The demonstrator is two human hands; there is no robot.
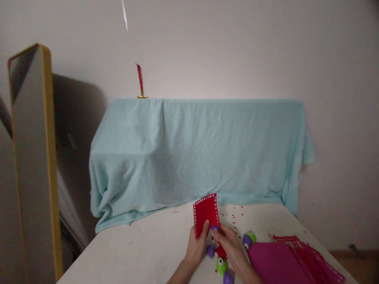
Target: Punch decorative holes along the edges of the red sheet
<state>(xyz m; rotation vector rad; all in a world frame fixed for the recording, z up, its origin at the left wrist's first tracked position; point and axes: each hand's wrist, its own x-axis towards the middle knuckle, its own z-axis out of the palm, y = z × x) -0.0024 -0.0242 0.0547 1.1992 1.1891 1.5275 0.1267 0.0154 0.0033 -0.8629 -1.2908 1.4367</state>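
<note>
My left hand [196, 245] grips the lower left part of a red paper sheet [205, 213], thumb on top. Small punched holes line the sheet's left, top and right edges. At its lower right edge my right hand [230, 243] is closed round a small purple paper punch [214, 227], mostly hidden by the fingers. Below and between my hands lie a purple punch [211, 251], a red piece [220, 251] and a green-and-purple punch [221, 265] with an eye on it. Another green-and-purple punch [251, 236] rests right of my right hand.
Magenta sheets [275, 260] lie at the table's right, beside red sheets [314, 256] with punched edges. Tiny red paper bits [233, 216] are scattered on the white table [142, 252]. A light blue cloth [201, 154] drapes behind it. A yellow-framed mirror [49, 157] leans at left.
</note>
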